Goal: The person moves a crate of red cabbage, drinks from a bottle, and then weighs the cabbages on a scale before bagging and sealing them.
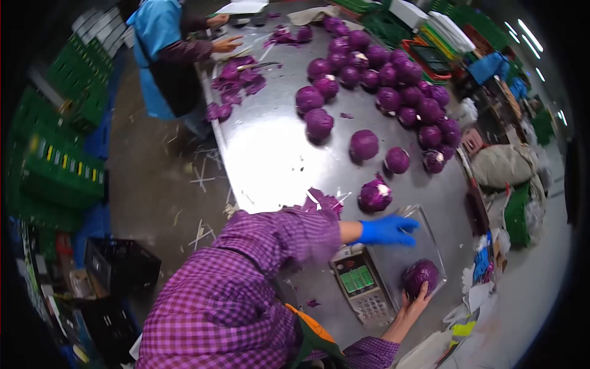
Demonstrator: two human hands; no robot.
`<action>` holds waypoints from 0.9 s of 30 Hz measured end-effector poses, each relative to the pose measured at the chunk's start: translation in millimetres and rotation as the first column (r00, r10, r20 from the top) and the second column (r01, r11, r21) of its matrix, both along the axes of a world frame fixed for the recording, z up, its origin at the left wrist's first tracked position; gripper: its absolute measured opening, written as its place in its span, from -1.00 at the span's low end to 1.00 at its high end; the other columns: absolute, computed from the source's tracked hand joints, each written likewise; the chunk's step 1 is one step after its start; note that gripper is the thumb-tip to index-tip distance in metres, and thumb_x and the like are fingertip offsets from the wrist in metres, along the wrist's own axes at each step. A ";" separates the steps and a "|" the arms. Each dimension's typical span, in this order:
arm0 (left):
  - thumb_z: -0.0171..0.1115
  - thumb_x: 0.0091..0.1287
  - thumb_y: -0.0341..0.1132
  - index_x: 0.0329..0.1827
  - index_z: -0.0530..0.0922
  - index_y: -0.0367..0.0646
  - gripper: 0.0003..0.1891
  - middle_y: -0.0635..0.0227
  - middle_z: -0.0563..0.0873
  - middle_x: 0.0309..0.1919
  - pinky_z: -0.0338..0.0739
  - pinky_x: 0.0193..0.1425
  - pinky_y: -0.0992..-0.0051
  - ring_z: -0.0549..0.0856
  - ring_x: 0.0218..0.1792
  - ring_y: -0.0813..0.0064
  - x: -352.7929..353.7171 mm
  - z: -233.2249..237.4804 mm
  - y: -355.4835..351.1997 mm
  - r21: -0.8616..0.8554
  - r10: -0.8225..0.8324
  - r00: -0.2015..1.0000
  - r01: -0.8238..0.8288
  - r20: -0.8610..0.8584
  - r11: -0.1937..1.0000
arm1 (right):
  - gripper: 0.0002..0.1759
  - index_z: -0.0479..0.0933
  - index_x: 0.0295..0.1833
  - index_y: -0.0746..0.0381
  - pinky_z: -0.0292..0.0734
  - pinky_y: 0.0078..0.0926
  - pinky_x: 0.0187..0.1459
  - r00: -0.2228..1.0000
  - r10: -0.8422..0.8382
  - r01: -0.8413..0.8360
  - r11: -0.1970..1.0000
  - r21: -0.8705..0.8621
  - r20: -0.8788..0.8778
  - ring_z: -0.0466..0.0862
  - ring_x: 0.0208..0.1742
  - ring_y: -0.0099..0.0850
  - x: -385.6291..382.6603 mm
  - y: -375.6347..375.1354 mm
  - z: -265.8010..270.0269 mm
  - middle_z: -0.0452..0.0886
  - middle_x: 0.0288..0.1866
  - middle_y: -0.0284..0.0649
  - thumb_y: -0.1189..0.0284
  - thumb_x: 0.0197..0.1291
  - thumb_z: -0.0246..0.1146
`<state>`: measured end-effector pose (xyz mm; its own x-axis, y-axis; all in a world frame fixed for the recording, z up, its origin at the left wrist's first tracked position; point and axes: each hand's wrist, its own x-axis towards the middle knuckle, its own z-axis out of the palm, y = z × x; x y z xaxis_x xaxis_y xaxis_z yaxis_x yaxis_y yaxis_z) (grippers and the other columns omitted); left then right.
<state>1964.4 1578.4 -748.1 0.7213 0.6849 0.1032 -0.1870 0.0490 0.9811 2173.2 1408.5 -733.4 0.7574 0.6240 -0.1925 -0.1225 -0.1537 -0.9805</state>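
No legible text, even on scale display (357,280).

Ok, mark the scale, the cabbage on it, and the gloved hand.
scale (357,280): head view, green display panel.
cabbage (421,275): head view, middle of its purple top.
left hand (388,230): head view, back of the blue glove.

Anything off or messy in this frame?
Torn purple leaf scraps litter the steel table, and trimmings lie on the floor. Odd too: the left hand wears a blue glove; the right hand, holding a cabbage, is bare.
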 end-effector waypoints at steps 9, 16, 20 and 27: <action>0.16 0.32 -0.35 0.25 0.49 -0.01 -0.59 0.39 0.66 0.02 0.51 -0.09 0.55 0.61 -0.06 0.59 -293.4 -146.0 48.4 -0.114 0.831 0.504 -0.863 -0.235 0.492 | -0.33 0.27 0.35 0.32 0.30 -0.32 0.29 0.379 0.111 0.109 0.981 -0.163 0.919 0.40 0.31 -0.20 -18.6 -1.1 46.7 0.33 0.35 0.01 0.24 0.21 0.28; 0.24 0.26 -0.31 0.40 0.25 -0.04 -0.38 0.35 0.61 -0.08 0.52 -0.08 0.39 0.61 -0.12 0.46 -420.0 -151.1 141.6 -0.292 0.964 0.169 -0.951 -0.206 0.105 | -0.63 0.46 0.15 0.30 0.46 -0.56 -0.04 0.603 0.482 -0.439 0.866 -0.239 0.636 0.57 -0.06 -0.46 -154.4 86.6 21.6 0.55 0.02 -0.20 0.62 0.21 0.11; 0.16 0.34 -0.28 0.26 0.34 -0.01 -0.57 0.39 0.62 -0.08 0.50 -0.17 0.52 0.61 -0.19 0.52 -463.2 -161.0 201.1 -0.211 0.925 0.205 -0.967 -0.321 0.141 | -0.73 0.52 0.00 0.34 0.48 -0.56 -0.08 0.413 0.594 -0.603 0.746 -0.282 0.690 0.61 -0.08 -0.36 -215.7 120.7 10.3 0.59 -0.02 -0.13 0.63 0.15 0.18; 0.12 0.34 -0.30 0.38 0.24 -0.14 -0.46 0.30 0.60 0.09 0.48 0.10 0.37 0.60 0.02 0.39 -435.0 -140.9 197.3 -0.225 0.870 0.320 -0.942 -0.375 0.250 | -0.76 0.53 0.05 0.36 0.53 -0.60 -0.12 0.730 0.488 -0.455 0.869 -0.193 0.478 0.63 -0.21 -0.54 -179.3 99.6 -35.9 0.66 -0.13 -0.21 0.55 0.30 0.13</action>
<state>1529.4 1775.6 -889.0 -0.4246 0.8423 -0.3320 -0.2061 0.2671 0.9414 1993.9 1508.1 -769.2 0.3672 0.9270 0.0768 0.4809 -0.1186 -0.8687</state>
